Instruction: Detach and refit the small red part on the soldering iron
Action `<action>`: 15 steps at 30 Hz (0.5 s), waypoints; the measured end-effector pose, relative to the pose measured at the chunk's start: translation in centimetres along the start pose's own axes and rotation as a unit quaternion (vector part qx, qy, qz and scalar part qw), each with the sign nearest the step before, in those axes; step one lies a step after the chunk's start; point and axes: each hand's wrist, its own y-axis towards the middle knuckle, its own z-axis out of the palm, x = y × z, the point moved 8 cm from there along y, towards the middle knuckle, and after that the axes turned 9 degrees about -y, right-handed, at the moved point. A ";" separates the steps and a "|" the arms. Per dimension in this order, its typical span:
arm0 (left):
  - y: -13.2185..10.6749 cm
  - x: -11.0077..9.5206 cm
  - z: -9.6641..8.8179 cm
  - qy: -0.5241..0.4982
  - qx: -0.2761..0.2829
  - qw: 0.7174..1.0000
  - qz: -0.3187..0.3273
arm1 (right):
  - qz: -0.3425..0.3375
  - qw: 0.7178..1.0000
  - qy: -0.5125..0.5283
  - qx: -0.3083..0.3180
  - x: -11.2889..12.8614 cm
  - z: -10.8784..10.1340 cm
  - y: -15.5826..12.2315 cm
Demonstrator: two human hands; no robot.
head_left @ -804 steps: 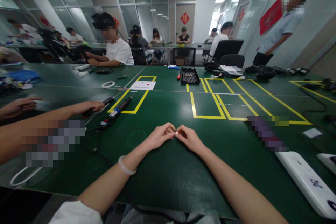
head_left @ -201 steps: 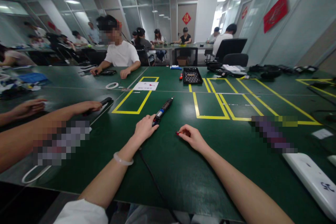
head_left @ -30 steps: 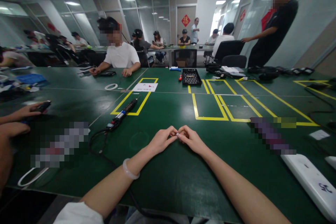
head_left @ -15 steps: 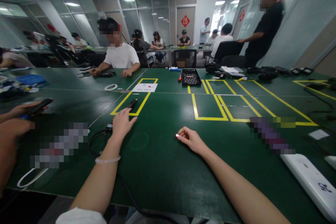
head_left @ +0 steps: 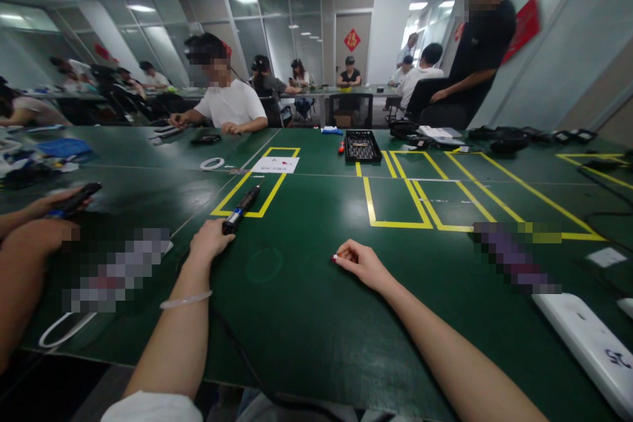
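Note:
My left hand (head_left: 210, 242) is closed at the rear end of a black electric screwdriver (head_left: 242, 208) with a blue band. The screwdriver lies partly inside a yellow-taped outline, its thin tip pointing away from me. The palm hides most of those fingers. A black cable (head_left: 237, 343) runs below that wrist. My right hand (head_left: 361, 264) rests on the green table, thumb and fingers pinching a small dark red piece (head_left: 335, 258) with a pale spot. It is too small to tell its kind.
A printed sheet (head_left: 274, 165) lies across the taped outline. Farther off is a black tray (head_left: 362, 147) of small parts. White power strips (head_left: 583, 336) lie at the right. A person's hand at left holds a black tool (head_left: 79, 199); another person (head_left: 230, 105) sits opposite.
My left hand has drawn back toward me along the screwdriver to its rear end, uncovering its body. My right hand keeps its pinch in the same place.

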 end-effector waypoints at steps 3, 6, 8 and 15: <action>-0.7 -1.7 0.4 0.019 0.013 1.000 0.012 | -0.002 1.000 0.012 -0.004 -0.1 0.1 0.1; -1.5 -4.3 0.8 0.017 0.021 0.999 0.046 | -0.004 1.000 0.016 -0.005 -0.1 0.2 0.1; -2.2 -6.3 1.3 0.012 0.024 0.997 0.075 | -0.006 1.000 0.010 -0.006 0.0 0.2 0.1; -6.4 -14.5 3.5 -0.035 0.015 0.977 0.210 | -0.034 0.997 -0.054 -0.044 0.4 -0.4 0.1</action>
